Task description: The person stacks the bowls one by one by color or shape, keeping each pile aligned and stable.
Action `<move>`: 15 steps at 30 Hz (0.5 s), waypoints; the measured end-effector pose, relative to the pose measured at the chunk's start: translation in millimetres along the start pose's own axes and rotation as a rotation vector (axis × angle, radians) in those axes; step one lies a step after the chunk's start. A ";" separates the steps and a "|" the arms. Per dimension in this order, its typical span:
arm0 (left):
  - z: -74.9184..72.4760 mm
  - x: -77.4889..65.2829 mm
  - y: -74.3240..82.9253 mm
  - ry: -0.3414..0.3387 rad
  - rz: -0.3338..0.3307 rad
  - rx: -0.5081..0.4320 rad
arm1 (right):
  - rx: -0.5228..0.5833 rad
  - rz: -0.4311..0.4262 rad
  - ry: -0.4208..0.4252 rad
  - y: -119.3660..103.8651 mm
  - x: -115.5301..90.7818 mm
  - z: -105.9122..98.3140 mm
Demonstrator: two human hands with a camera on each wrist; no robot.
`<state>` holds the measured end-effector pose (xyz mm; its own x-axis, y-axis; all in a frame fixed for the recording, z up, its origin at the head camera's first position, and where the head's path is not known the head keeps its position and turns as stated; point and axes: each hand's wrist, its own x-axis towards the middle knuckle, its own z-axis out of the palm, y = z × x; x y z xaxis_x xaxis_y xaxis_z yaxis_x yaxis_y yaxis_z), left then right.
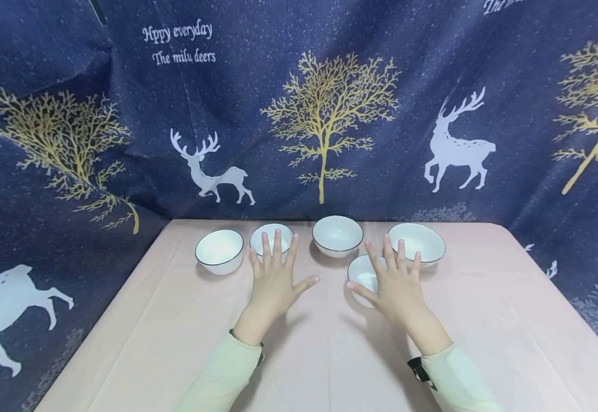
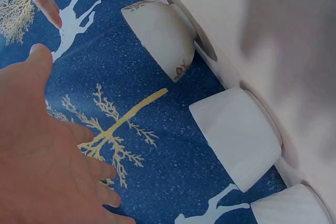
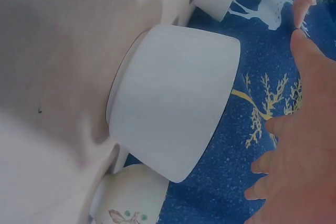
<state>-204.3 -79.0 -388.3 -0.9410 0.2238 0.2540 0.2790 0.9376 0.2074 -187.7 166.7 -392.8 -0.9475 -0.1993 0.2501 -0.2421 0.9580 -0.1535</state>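
Both hands hover above the table with fingers spread straight, holding nothing. The left hand (image 1: 273, 286) overlaps the lower part of a small white bowl (image 1: 285, 241) in the head view. To its left stands another white bowl (image 1: 220, 252). The right hand (image 1: 400, 292) partly hides a small dark-rimmed bowl (image 1: 361, 274) and the near edge of a wider bowl (image 1: 426, 243). A white bowl (image 1: 337, 233) stands between the hands, farther back. In the right wrist view, a plain bowl (image 3: 173, 98) lies apart from the fingers. The left wrist view shows a patterned bowl (image 2: 163, 38) and a ribbed bowl (image 2: 241, 135).
A pale pink cloth covers the table (image 1: 299, 372), whose back edge lies just behind the bowls. Behind and around it hangs a dark blue curtain (image 1: 360, 34) printed with white deer and golden trees.
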 end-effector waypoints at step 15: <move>-2.7 0.4 6.1 0.012 0.020 -0.019 | 0.011 0.009 0.028 3.0 -5.9 -8.5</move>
<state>-202.5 -73.9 -384.4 -0.9328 0.2392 0.2696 0.3015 0.9277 0.2200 -181.1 172.6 -386.6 -0.9433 -0.1847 0.2756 -0.2360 0.9574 -0.1661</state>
